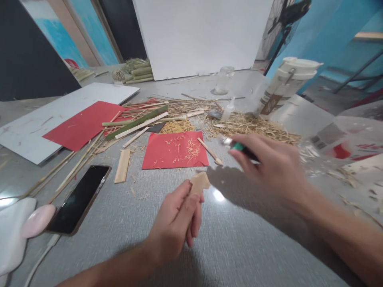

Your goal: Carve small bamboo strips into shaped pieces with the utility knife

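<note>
**"000" is all that comes through**

And there it is, just behind the red sheet strewn with shavings: a yellow printed piece, "000" at its right end, the rest of its print too small to make out! Behind that red sheet and to its right, a white canister shows a brown label, lettering blurred. Well right of the sheet, a clear plastic bag flashes red lettering, illegible.

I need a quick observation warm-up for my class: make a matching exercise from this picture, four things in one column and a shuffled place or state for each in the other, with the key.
Things:
1. Phone
2. Clear jar
3. Pale wooden piece
4. Green-and-black tool

Places or states:
A. In the right hand
B. In front of the white panel
C. Lying with its dark screen up
D. In the left hand

Pairs: 1-C, 2-B, 3-D, 4-A
</note>
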Available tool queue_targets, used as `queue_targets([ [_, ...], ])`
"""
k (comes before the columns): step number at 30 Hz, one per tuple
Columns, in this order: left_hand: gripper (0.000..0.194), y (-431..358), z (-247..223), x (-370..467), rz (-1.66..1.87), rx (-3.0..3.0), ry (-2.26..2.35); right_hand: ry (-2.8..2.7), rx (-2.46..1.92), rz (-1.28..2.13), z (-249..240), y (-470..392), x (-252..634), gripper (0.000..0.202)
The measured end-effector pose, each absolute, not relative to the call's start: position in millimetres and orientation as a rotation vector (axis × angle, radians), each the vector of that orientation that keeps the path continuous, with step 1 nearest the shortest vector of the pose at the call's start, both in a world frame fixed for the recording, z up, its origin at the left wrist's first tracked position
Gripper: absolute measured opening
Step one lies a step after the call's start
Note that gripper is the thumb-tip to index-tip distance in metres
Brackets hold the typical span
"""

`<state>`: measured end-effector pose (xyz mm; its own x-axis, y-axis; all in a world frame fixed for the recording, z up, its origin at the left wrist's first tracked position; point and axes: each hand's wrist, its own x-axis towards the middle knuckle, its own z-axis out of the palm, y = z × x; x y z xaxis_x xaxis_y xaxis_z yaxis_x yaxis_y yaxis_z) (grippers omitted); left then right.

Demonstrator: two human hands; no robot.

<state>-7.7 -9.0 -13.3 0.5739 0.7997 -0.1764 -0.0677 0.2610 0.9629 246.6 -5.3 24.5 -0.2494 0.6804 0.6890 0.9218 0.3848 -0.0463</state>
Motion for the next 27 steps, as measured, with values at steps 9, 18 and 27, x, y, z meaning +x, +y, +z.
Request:
queue_targets([
  [9,0.037,-1,-10,-2,0.744,1.174,0.926,-2.255,-1.230,-0.199,20,-14,225,0.023],
  [18,0.041,-1,-10,-3,0.747,1.214,0.932,-2.320,-1.186,-0.153,17,-18,217,0.024],
  [27,0.044,-6,-9,-1,0.787,1.276,0.975,-2.353,-1.212,-0.264,19,-20,217,0.025],
])
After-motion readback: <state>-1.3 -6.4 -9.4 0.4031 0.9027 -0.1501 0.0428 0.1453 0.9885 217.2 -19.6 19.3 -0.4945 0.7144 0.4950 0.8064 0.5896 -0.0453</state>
